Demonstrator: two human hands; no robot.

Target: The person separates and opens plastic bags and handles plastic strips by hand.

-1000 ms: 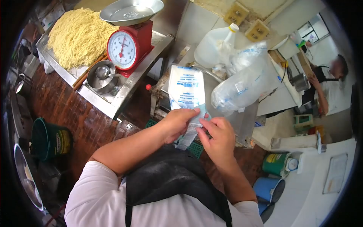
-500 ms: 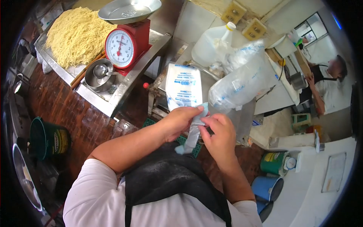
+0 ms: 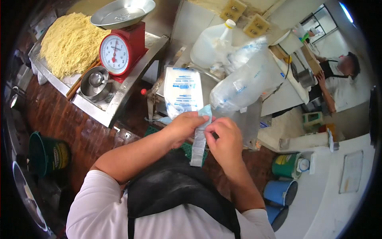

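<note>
Between my hands hangs a narrow, translucent plastic strip (image 3: pixel 197 148), pale blue at its upper end; it looks like a folded plastic bag. My left hand (image 3: pixel 186 126) is closed on the upper part, thumb pressed against the blue plastic. My right hand (image 3: pixel 223 137) pinches at its right edge, fingers curled; the exact contact is partly hidden. Just beyond my hands lies a white pack with blue print (image 3: pixel 184 89) on a metal table (image 3: pixel 250 127). A large clear plastic bag with blue lettering (image 3: pixel 242 85) sits to its right.
At upper left, a metal tray table (image 3: pixel 93 113) carries a heap of yellow noodles (image 3: pixel 65 44), a red dial scale (image 3: pixel 123 51) and a metal pot (image 3: pixel 94 85). A jug (image 3: pixel 211 44) stands behind the bags. Buckets (image 3: pixel 280 193) line the right wall. Another person (image 3: pixel 338 75) works at far right.
The strip now hangs straighter and lower, its bottom end flat where it was bunched and bluish. Both hands stay close together on it. The whole view has shifted slightly.
</note>
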